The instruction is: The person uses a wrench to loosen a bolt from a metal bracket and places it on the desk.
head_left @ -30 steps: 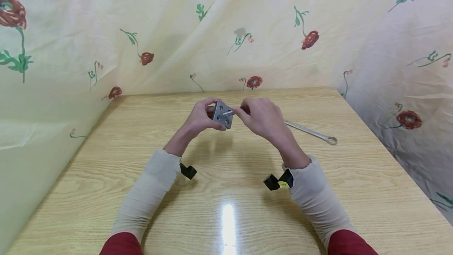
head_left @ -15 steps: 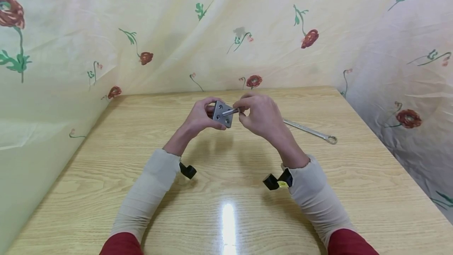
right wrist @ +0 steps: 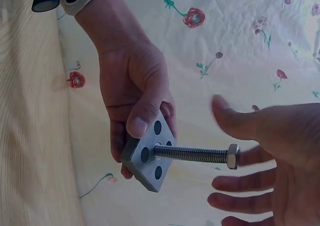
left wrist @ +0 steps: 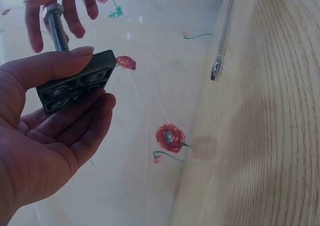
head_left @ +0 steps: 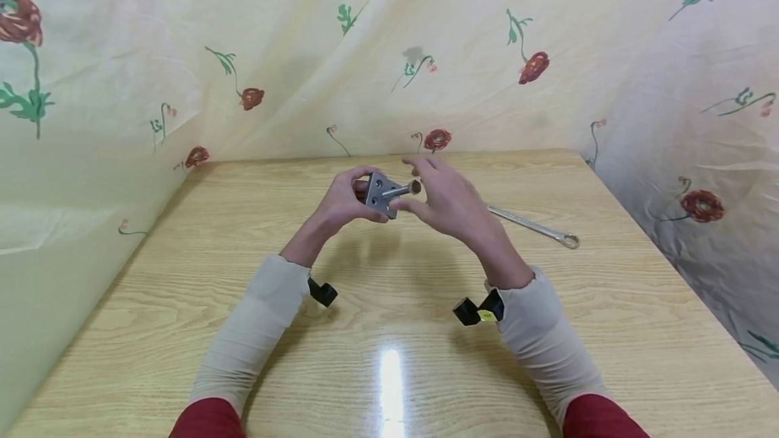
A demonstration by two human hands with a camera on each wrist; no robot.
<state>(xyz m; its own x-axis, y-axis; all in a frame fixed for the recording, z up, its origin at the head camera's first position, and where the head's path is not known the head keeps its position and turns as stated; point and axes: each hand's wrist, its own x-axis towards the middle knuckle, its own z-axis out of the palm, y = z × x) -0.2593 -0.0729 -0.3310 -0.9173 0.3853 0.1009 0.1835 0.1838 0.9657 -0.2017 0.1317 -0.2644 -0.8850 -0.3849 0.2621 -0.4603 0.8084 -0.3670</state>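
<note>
My left hand (head_left: 342,200) grips a square grey metal plate (right wrist: 147,158) by its edges, thumb on the near side and fingers behind. Several holes pierce the plate around its middle. A long threaded hex bolt (right wrist: 195,154) stands out from the plate's centre, its hex head (head_left: 415,187) facing right. Around that head my right hand (head_left: 447,198) is spread, thumb and fingers apart. In the right wrist view its fingers (right wrist: 245,182) are extended close by the bolt head. The left wrist view shows the plate's recessed underside (left wrist: 75,88) resting over my left fingers.
A combination wrench (head_left: 535,225) lies on the wooden table (head_left: 389,303), right of my right hand. A floral cloth (head_left: 292,86) hangs behind and at both sides of the table. Black wrist-worn cameras (head_left: 467,311) stick out from the sleeves.
My right fingers were closed around the bolt's end; they have spread apart and the bolt head shows. The left hand and plate have stayed about where they were.
</note>
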